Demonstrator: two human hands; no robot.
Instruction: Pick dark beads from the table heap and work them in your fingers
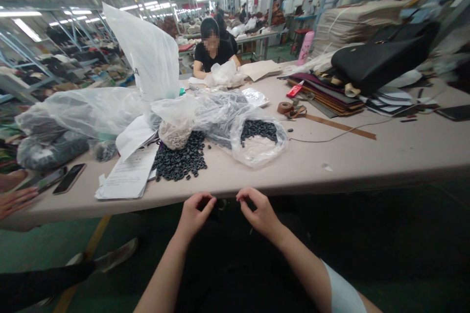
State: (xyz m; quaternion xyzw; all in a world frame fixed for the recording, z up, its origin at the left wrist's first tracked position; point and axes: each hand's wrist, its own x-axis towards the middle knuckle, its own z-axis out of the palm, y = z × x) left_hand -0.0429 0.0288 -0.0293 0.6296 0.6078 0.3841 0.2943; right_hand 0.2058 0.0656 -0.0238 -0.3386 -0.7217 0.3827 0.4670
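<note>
Here, below the edge of the long beige table (pixel 330 166), the left hand (pixel 194 217) and right hand (pixel 258 212) meet, fingers pinched on a small dark piece (pixel 222 204) between them, too small to identify. The heap of small black rings (pixel 179 158) lies just beyond. Judged step: fitting or sorting one piece; the next move needs fine fingertip control.

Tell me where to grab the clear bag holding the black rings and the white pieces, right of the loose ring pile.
Take the clear bag by its loose crumpled plastic at the top, above the black rings, coming from above on the near side. The contents sit low and spread, so the slack film there probably gathers easily; a low grip might spill them.
</note>
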